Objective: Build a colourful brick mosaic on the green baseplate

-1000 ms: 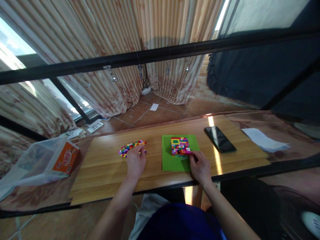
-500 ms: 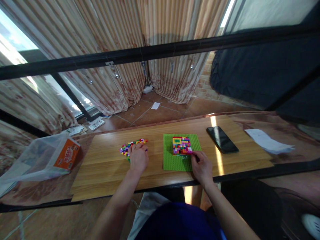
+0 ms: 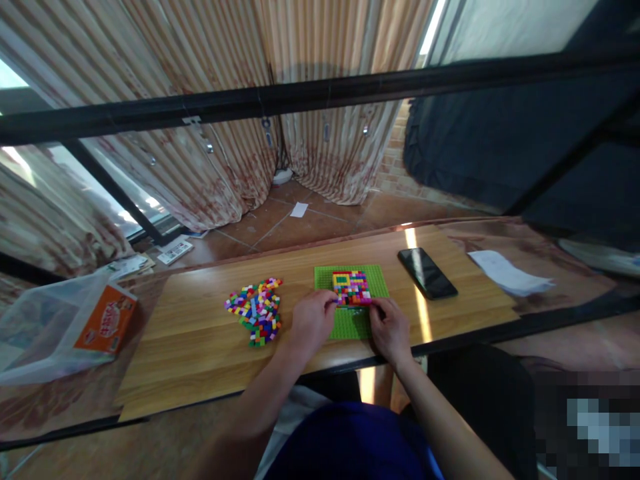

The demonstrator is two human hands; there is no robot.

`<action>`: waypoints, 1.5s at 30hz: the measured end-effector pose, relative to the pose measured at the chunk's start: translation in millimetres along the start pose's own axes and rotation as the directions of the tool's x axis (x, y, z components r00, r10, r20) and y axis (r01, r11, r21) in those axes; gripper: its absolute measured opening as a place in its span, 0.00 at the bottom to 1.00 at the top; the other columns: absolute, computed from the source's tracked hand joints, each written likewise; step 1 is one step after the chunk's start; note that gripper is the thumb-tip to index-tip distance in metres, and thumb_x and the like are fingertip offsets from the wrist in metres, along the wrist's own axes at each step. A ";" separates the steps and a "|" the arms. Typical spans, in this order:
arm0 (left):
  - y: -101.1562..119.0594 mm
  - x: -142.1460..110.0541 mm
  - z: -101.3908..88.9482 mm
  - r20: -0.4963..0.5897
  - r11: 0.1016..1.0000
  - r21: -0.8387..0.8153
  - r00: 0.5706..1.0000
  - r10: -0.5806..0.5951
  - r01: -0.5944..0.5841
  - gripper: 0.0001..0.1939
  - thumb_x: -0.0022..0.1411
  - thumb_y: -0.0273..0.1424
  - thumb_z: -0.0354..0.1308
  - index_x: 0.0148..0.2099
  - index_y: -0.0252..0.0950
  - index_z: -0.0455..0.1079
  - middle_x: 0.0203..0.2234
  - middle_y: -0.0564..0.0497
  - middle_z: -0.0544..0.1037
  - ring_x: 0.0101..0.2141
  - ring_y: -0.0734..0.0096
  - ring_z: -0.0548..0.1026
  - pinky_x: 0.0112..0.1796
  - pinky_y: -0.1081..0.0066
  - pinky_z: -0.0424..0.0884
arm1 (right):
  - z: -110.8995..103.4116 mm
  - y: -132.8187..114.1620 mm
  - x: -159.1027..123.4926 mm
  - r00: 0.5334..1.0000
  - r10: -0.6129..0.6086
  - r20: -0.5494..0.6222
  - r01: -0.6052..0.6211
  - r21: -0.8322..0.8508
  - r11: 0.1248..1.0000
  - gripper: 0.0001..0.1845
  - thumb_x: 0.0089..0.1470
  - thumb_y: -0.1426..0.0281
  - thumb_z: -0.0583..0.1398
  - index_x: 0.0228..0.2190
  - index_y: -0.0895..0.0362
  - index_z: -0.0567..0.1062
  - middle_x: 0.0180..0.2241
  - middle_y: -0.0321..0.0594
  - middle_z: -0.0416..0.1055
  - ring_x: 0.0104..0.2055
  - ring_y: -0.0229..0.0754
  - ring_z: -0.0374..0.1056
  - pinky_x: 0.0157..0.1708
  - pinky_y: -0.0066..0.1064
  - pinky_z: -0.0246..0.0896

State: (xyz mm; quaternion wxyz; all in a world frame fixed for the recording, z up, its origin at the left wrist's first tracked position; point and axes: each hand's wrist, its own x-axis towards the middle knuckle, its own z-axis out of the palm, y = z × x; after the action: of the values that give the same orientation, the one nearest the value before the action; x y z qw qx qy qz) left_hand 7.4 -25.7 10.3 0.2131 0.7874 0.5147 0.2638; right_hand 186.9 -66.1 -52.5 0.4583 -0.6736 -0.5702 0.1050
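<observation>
While loose bricks [image 3: 257, 310] are lying on the bench [image 3: 185, 333], a multicoloured block [image 3: 351, 287] is already standing assembled on the green baseplate [image 3: 350, 327].
The left hand [image 3: 313, 323] is apparently pinching a purple brick [image 3: 336, 301] at the block's near-left corner; the right hand [image 3: 391, 330] is touching the near-right corner, grip unclear.

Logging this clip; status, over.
Left hand at near-left corner of multicoloured plastic brick block; right hand at near-right. Block on flat green studded baseplate. Black rectangular phone off right, not obstructing.
</observation>
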 end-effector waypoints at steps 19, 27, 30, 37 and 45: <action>28.0 26.5 13.1 0.077 0.954 0.291 0.992 -0.096 0.070 0.07 0.62 0.31 0.54 0.40 0.38 0.73 0.34 0.49 0.80 0.36 0.63 0.76 0.36 0.69 0.67 | 0.3 -2.9 -0.5 0.999 0.039 -0.006 -0.038 0.048 0.998 0.12 0.57 0.69 0.53 0.32 0.57 0.76 0.35 0.43 0.73 0.36 0.43 0.68 0.36 0.34 0.62; 26.3 19.1 17.2 0.019 0.966 0.234 0.993 -0.118 0.111 0.10 0.64 0.30 0.50 0.43 0.39 0.72 0.34 0.48 0.80 0.36 0.64 0.77 0.36 0.69 0.66 | 0.3 -2.8 -0.2 1.000 0.031 -0.006 -0.031 0.031 0.999 0.12 0.57 0.69 0.53 0.32 0.57 0.76 0.34 0.43 0.73 0.36 0.43 0.68 0.35 0.34 0.61; 27.3 19.0 16.9 -0.007 0.969 0.218 0.993 -0.119 0.118 0.10 0.64 0.30 0.50 0.42 0.39 0.73 0.33 0.49 0.80 0.34 0.64 0.76 0.34 0.69 0.66 | 0.0 -3.6 -0.2 1.000 0.026 -0.013 -0.026 0.020 0.999 0.12 0.57 0.69 0.53 0.32 0.57 0.76 0.34 0.44 0.73 0.36 0.43 0.68 0.35 0.34 0.61; 27.1 19.3 21.7 -0.028 0.971 0.228 0.998 -0.065 0.069 0.10 0.64 0.28 0.50 0.36 0.38 0.73 0.31 0.49 0.78 0.34 0.66 0.75 0.34 0.70 0.65 | -0.8 -4.1 0.3 1.000 0.031 0.003 -0.031 0.026 0.999 0.11 0.57 0.69 0.53 0.32 0.57 0.76 0.34 0.44 0.73 0.36 0.43 0.69 0.35 0.34 0.62; 23.6 17.9 29.0 -0.044 0.970 0.241 0.999 0.000 0.011 0.09 0.63 0.26 0.51 0.37 0.36 0.73 0.32 0.48 0.78 0.36 0.65 0.73 0.38 0.69 0.67 | -0.9 -5.5 -0.1 0.999 0.043 0.004 -0.044 0.028 0.999 0.11 0.57 0.69 0.53 0.32 0.57 0.76 0.34 0.43 0.73 0.36 0.42 0.68 0.36 0.34 0.62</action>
State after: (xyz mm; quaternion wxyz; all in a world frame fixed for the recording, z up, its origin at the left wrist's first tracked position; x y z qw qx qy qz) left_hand 48.3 -20.0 5.8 0.1052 0.8002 0.5496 0.2159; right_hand 183.8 -67.0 -48.0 0.4642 -0.6793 -0.5547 0.1239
